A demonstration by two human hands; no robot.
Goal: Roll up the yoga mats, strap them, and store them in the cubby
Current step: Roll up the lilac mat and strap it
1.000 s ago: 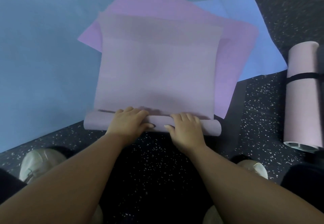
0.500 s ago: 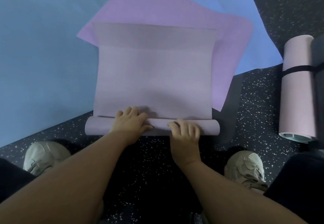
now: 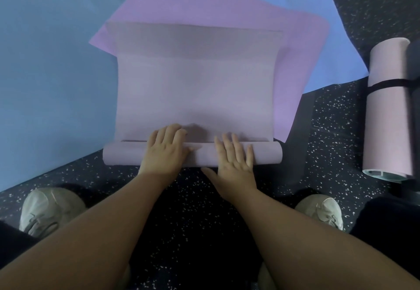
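Nearest me, past my 2 shoes, my left hand [image 3: 164, 151] and right hand [image 3: 236, 160] both rest on the rolled part [image 3: 193, 154] of the pale mauve yoga mat [image 3: 195, 85], which lies on the speckled dark floor [image 3: 195, 210]. The roll's long axis runs left to right, straight across my reach, so the coming push, as I judge it, goes directly away from me. My right fingers [image 3: 229, 144] lie straight and spread, flat over the top of the roll, thumb trailing off its near side. My left fingers [image 3: 169, 133] are laid over the roll too, tips reaching the seam where roll meets flat sheet; they press rather than clutch. Both hands sit about level with each other, left of centre and right of centre, neither clearly nearer the work.

Beyond my fingertips the unrolled length of the mat stretches away, most of it yet to wind. Under it lie a brighter purple mat [image 3: 227, 8], a periwinkle mat [image 3: 318, 17] toward the far right, and a large blue mat [image 3: 50, 62] on the left. Off to the right, well apart, lies a finished pink roll [image 3: 386, 119] bound by a black strap [image 3: 386, 85].
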